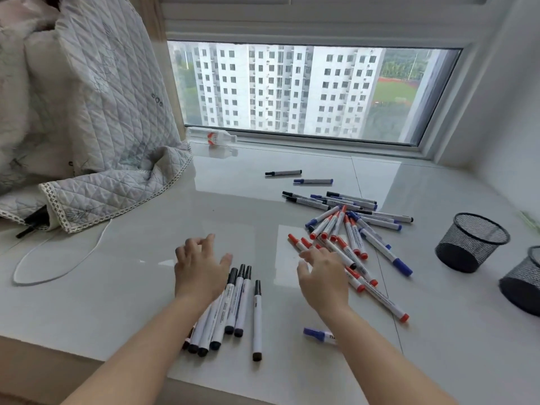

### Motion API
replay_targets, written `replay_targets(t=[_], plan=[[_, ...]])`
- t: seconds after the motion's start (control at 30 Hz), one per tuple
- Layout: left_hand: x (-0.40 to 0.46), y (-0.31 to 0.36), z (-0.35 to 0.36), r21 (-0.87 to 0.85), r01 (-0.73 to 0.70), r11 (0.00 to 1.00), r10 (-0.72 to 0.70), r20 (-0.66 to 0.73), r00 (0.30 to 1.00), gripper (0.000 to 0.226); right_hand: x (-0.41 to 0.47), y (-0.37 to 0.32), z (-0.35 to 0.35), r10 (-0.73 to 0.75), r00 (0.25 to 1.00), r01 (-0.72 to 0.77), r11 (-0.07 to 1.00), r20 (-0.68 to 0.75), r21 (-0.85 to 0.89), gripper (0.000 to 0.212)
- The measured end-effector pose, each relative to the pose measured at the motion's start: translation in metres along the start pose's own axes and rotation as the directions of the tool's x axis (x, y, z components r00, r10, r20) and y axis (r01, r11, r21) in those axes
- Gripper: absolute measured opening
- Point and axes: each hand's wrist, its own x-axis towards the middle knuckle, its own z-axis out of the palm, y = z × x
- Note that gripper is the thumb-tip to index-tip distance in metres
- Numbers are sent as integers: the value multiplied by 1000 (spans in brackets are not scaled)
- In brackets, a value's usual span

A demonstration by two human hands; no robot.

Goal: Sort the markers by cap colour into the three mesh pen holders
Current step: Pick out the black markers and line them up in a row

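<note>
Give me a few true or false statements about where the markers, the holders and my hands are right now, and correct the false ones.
1. A group of black-capped markers lies side by side near the left hand. True.
2. The mesh holder holds red markers. False: no markers show in it.
3. The right hand grips a blue marker. False: it hovers open over the red-capped markers.
4. A bottle lies by the window. True.

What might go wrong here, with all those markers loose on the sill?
The black-capped markers lie close to the front edge of the sill, so a sweep of the left hand could roll some off. In the mixed pile red and blue caps cross, so the right hand might drag out a wrong colour. The pen holders stand far right, a long reach.
</note>
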Motion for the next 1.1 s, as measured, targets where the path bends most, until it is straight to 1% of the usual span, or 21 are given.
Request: replay_targets(t=[0.13,0.17,0.23,0.27,0.33,0.4,0.47,0.57,0.63,0.67,0.7,0.73,0.77,0.8,0.87,0.9,0.93,0.97,1.0,1.03,1.1], plan=[[29,43,12,12,-130,991,129,60,990,57,42,41,-25,27,997,-40,986,-79,-163,29],[38,53,17,9,-143,990,142,85,986,56,51,48,-27,36,997,-51,974,-70,-219,31],[61,73,31,-6,-135,991,134,153,979,53,68,60,-23,55,998,-51,931,-1,-361,37],[75,82,39,-24,-118,993,121,192,974,52,74,64,-19,64,997,-43,909,38,-414,39],[105,101,57,-64,-74,995,88,257,962,48,86,70,-10,79,993,-32,892,86,-450,39],[133,119,74,-73,-39,997,59,297,953,44,97,75,-7,93,988,-29,899,127,-436,34],[156,139,90,-87,18,996,13,341,940,41,107,75,-10,125,970,-28,909,210,-416,29],[178,167,108,-170,171,970,-86,419,904,35,121,71,-24,173,918,-22,920,356,-391,26],[187,181,113,-220,288,932,-162,456,875,25,133,72,-40,268,858,-107,928,438,-358,31],[187,185,115,-228,324,918,-192,460,867,26,135,73,-48,311,826,-147,924,470,-353,31],[187,188,118,-209,328,921,-207,451,868,33,137,73,-56,325,807,-154,922,494,-355,28],[190,194,118,-161,299,941,-207,425,881,38,144,76,-66,331,792,-145,918,513,-369,20],[192,199,119,-105,238,966,-181,386,904,40,151,79,-77,327,782,-120,915,530,-386,9],[194,204,119,-48,163,985,-136,350,927,40,157,82,-88,319,767,-93,914,556,-396,7],[198,211,121,59,-5,998,-14,327,945,43,171,90,-110,314,702,-54,919,639,-392,17],[200,213,122,111,-85,990,43,340,940,44,180,95,-119,307,675,-55,928,671,-369,19],[203,215,123,167,-159,973,91,355,930,45,188,98,-127,298,662,-67,937,688,-342,20],[207,217,124,228,-229,946,133,372,919,45,196,102,-133,294,664,-87,943,687,-320,21],[210,218,125,285,-294,912,171,388,906,44,206,108,-137,294,684,-103,945,668,-310,21],[213,219,126,328,-346,879,202,401,894,42,214,114,-138,298,719,-110,941,629,-320,22],[218,219,130,363,-414,835,251,420,872,39,229,129,-134,312,811,-132,922,495,-365,22]])
